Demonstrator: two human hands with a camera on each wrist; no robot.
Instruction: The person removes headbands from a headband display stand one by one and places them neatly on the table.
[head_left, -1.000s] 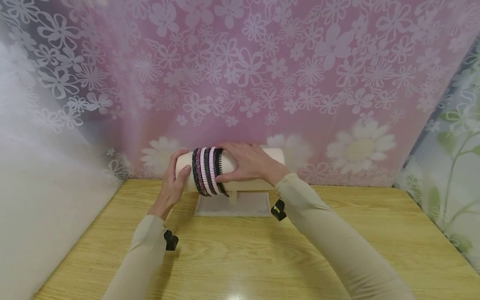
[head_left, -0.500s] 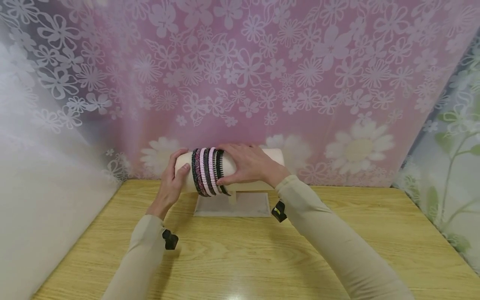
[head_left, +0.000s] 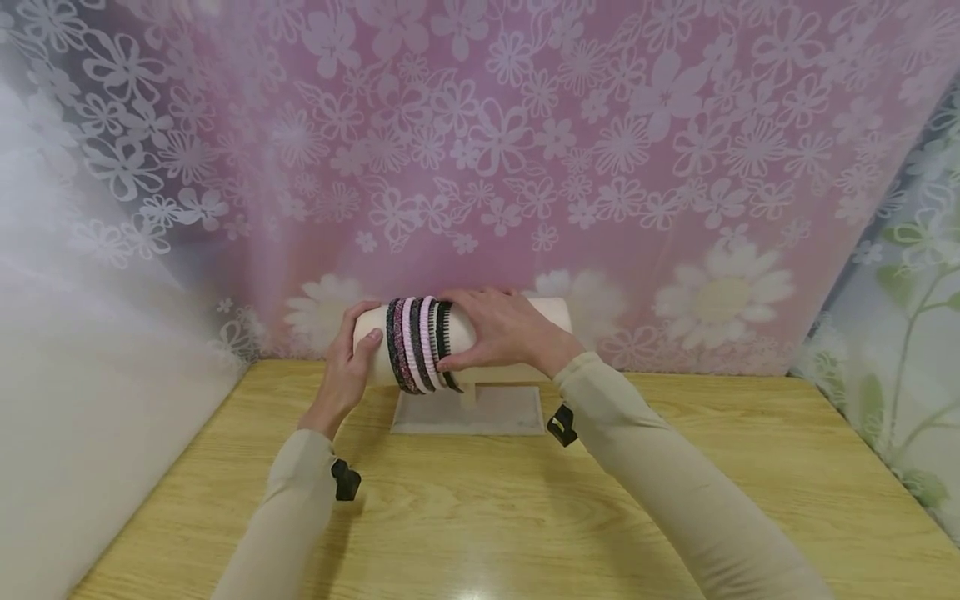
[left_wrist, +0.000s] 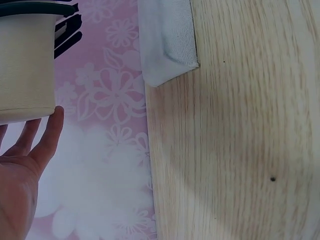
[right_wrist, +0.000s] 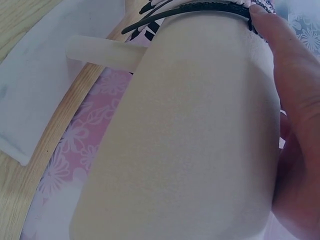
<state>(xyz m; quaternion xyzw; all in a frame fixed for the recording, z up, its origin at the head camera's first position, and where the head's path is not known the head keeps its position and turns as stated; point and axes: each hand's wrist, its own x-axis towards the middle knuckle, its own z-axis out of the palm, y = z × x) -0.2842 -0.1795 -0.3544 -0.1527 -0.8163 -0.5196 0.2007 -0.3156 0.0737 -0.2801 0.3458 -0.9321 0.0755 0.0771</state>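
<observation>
Several headbands, black, glittery and pale pink, sit side by side around the left part of a cream cylinder display stand. My left hand grips the cylinder's left end, thumb in front and fingers behind; its fingertips touch the end's rim in the left wrist view. My right hand reaches over the cylinder from the right. Its thumb is on the edge of the rightmost headband, a black toothed one, and its other fingers go over the back, their tips hidden.
The stand's flat whitish base rests on a wood-grain table, joined by a short post. Right behind hangs a pink flowered curtain. A pale sheet rises at the left and a leafy one at the right.
My right hand and the black toothed headband have shifted slightly right, and a small gap shows between it and the pink headband beside it. My left hand keeps its hold.
</observation>
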